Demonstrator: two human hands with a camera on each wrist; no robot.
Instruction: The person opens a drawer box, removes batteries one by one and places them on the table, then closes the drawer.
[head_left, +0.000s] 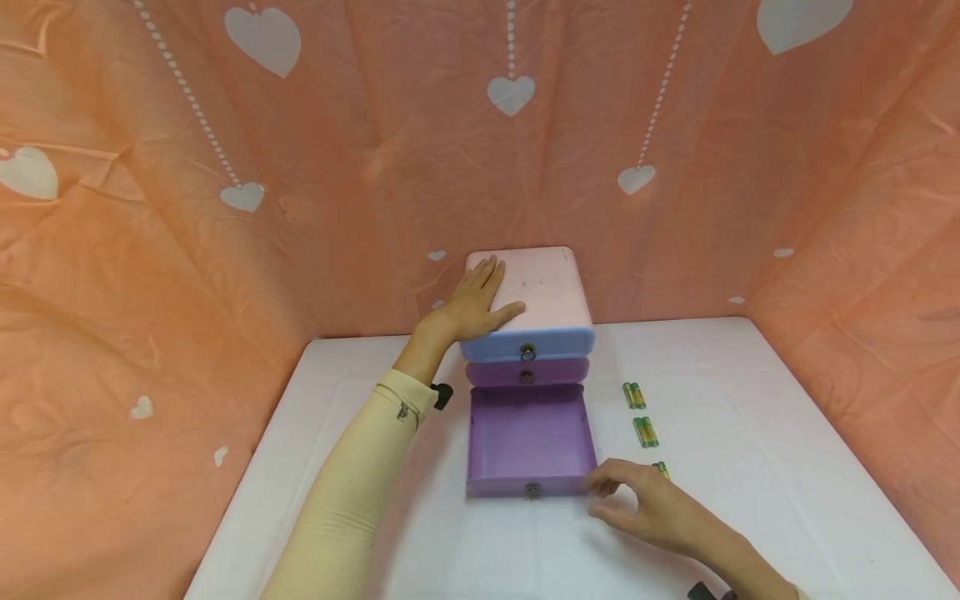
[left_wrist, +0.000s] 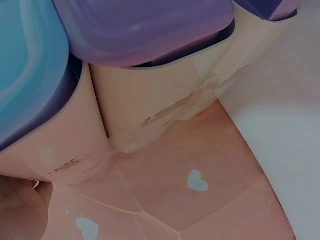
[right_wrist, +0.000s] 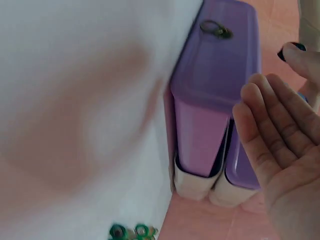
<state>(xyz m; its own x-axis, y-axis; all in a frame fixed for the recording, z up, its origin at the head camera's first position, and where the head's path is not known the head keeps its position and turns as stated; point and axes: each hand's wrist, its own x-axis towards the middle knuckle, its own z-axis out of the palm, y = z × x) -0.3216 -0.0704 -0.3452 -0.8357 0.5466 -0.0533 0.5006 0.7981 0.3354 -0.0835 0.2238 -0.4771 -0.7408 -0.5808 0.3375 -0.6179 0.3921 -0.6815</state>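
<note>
A small three-tier drawer cabinet [head_left: 543, 287] with a pink top stands at the back of the table. Its blue top drawer [head_left: 495, 345] and purple middle drawer [head_left: 491, 372] are in, while the purple bottom drawer [head_left: 532, 446] is pulled far out and has nothing in it. My left hand [head_left: 472, 307] rests on the cabinet's top with fingers spread. Beside the bottom drawer's front right corner is my right hand [head_left: 645, 500], its fingers loosely bent. The right wrist view shows that palm [right_wrist: 295, 185] holding nothing, fingers fairly straight near the drawer front [right_wrist: 220, 65].
To the right of the cabinet lie pairs of green batteries [head_left: 646, 432] in a row; the nearest pair [head_left: 661, 469] is partly behind my right hand. A white cloth [head_left: 720, 392] covers the table. Peach curtains [head_left: 375, 167] with hearts close off the back and sides.
</note>
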